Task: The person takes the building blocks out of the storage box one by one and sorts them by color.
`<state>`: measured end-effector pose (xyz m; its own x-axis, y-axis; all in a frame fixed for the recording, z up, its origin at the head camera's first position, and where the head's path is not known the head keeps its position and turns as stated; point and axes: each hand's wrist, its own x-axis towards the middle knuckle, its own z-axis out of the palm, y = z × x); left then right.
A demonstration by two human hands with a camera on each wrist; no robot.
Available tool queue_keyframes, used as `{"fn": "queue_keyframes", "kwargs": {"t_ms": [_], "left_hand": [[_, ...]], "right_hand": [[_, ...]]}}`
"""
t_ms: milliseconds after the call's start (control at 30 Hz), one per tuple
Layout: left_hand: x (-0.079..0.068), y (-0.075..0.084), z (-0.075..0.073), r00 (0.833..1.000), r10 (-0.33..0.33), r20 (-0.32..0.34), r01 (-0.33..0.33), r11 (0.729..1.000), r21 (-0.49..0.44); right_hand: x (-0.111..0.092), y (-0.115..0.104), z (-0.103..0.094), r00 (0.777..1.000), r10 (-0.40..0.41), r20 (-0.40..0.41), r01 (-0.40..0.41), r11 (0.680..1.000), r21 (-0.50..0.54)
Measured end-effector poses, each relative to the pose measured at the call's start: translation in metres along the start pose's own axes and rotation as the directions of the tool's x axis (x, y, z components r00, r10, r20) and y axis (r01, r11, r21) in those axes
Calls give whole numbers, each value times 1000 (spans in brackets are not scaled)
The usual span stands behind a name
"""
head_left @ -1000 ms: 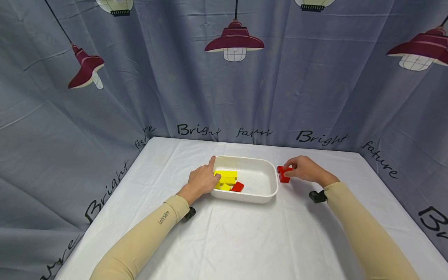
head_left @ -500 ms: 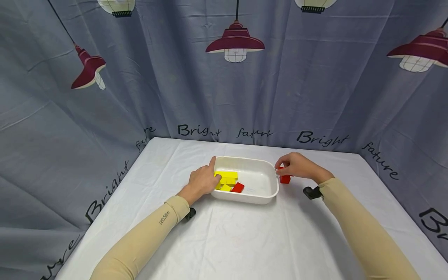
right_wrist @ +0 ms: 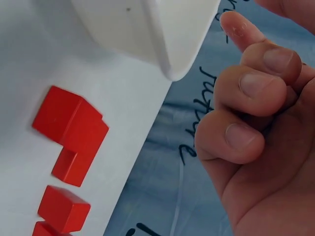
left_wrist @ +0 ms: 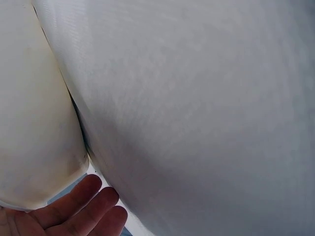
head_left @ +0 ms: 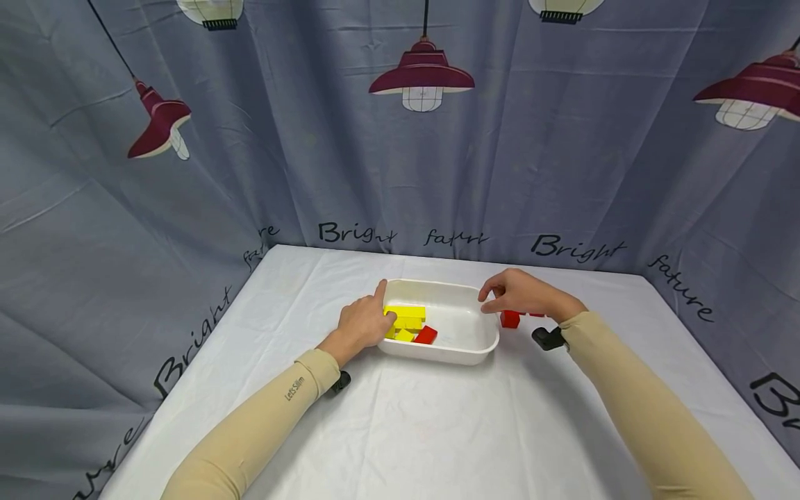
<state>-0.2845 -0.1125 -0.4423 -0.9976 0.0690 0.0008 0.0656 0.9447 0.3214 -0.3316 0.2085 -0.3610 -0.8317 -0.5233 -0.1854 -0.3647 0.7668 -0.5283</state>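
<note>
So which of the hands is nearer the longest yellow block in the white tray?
Left. Left hand is at the tray's left end, beside the block; right hand is at the opposite end.

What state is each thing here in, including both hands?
White tray, upright, partly filled.
White tablecloth, spread, lightly creased.
Yellow blocks, inside the tray's left part.
Inner red block, lying beside the yellow ones.
Outer red blocks, on the tablecloth.
Left hand, gripping the tray's left end.
Right hand, at the tray's right end, contact unclear.
Curtain, hanging, wrinkled.
</note>
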Motion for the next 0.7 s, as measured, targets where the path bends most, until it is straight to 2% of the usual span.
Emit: {"fn": "queue_keyframes", "kwargs": {"t_ms": [433, 700], "left_hand": [[-1, -1, -1, 1000, 2, 0, -2, 1000, -1], [-1, 0, 0, 1000, 1, -1, -1, 1000, 10]], "right_hand": [[16, -17, 4, 997, -3, 83, 2, 1000, 18], [33, -20, 10, 990, -44, 137, 39, 999, 34]]}}
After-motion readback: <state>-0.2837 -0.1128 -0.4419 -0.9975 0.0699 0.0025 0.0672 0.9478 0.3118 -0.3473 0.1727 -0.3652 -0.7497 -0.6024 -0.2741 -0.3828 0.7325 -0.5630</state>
